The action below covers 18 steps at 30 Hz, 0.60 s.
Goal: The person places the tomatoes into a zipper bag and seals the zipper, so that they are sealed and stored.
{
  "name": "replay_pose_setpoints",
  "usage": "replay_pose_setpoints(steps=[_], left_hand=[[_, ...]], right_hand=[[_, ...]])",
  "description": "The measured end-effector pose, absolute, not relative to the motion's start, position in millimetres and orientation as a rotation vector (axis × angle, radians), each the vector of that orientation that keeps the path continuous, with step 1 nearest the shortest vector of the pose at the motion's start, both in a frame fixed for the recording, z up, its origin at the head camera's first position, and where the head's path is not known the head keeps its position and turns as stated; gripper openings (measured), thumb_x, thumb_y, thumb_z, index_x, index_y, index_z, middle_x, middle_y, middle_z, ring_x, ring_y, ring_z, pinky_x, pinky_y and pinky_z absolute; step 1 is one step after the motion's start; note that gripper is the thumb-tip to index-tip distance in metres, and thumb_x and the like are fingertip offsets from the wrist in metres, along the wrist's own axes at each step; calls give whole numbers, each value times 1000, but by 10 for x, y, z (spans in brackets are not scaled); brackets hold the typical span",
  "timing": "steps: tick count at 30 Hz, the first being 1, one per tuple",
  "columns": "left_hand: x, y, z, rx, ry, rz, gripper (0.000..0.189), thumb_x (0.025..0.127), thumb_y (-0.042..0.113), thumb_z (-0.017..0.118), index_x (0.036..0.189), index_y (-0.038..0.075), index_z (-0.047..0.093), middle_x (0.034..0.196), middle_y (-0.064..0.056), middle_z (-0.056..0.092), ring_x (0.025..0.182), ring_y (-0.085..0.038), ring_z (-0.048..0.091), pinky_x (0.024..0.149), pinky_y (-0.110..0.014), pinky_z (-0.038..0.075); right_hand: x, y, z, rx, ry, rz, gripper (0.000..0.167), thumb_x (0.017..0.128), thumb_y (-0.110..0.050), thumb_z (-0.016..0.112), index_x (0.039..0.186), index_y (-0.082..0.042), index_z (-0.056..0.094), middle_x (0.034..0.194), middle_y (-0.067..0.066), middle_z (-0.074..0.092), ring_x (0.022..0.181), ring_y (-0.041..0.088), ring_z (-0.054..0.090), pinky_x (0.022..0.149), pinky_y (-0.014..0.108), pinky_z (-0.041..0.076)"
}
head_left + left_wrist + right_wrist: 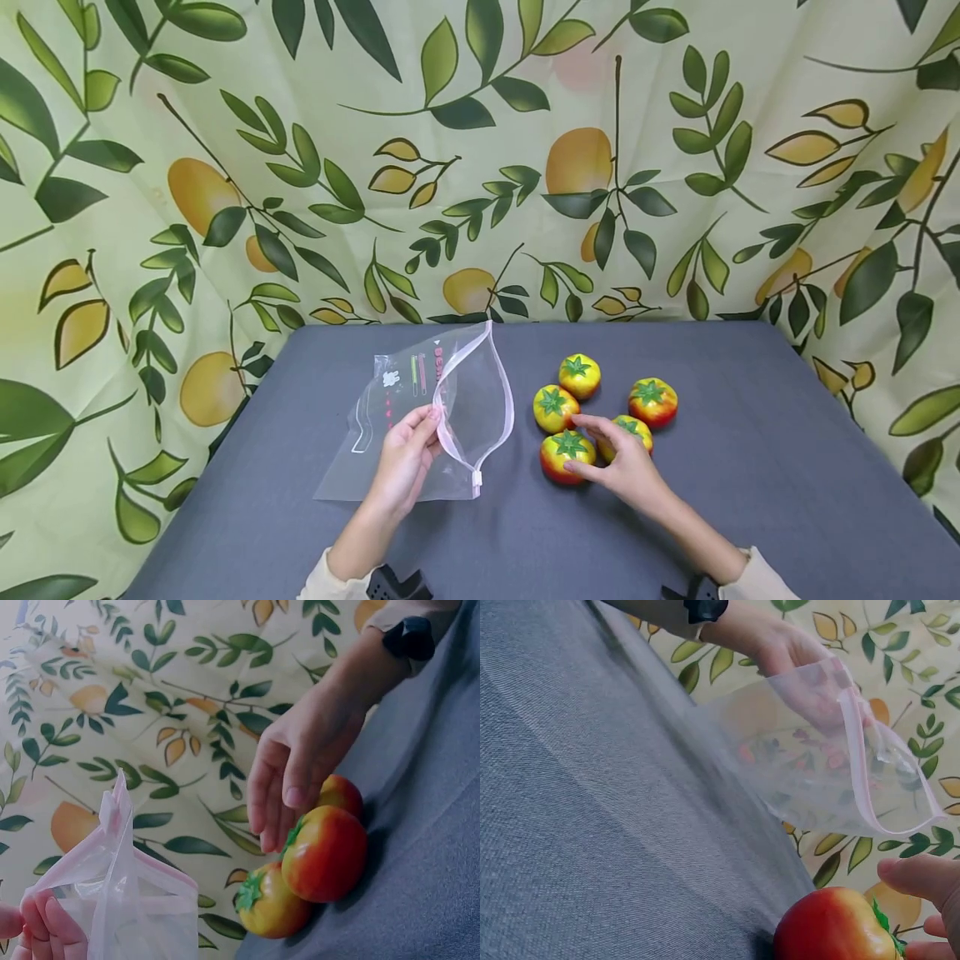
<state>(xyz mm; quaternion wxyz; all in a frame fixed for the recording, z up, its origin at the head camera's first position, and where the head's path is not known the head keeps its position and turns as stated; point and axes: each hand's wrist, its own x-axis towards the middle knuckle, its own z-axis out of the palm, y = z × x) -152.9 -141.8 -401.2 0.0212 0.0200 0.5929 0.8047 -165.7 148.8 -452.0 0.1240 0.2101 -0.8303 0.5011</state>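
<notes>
My left hand (408, 458) pinches the pink-white rim of a clear slider zip bag (472, 400), whose mouth gapes to the right. Printed on the bag are a white rabbit and pink marks. Over the front of a cluster of fruits hovers my right hand (626, 467), thumb and fingers spread and loosely bent. Nearest to it is a red-and-yellow, tomato-like fruit (567, 458) with a green leafy top; in the right wrist view the thumb (919, 877) stands apart from the fruit (832, 926). Another fruit (626, 429) is partly hidden behind that hand.
More such fruits lie close by: one at the left (555, 408), one at the back (580, 377) and one at the right (653, 402). All rest on a grey cloth-covered table (750, 467). A leaf-patterned curtain (480, 208) rises behind and at both sides.
</notes>
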Motion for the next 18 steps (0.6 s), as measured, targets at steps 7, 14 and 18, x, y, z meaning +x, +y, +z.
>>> replay_pose_setpoints(steps=[7,14,18], left_hand=[[-1510,-1433,-4023,54,1831,2477,11,99,9,44,99,10,55,85,11,57,77,0,56,76,-15,51],[-1504,-1453,-4025,64,1826,2486,12,100,8,44,100,8,56,84,10,57,76,0,55,75,-15,51],[-1513,-1457,-4023,88,1816,2496,12,100,8,44,99,9,56,84,10,57,76,0,56,75,-15,51]], right_hand=[[-1562,1471,-4551,637,-2413,1392,61,64,-5,86,118,5,60,113,20,67,108,-4,60,95,-3,37],[-1547,1402,-4603,677,-2397,1156,66,57,-8,91,115,0,62,109,13,70,95,25,64,93,-3,36],[-1539,1386,-4630,642,-2440,1178,65,58,-10,90,116,0,62,110,12,70,96,19,65,90,0,41]])
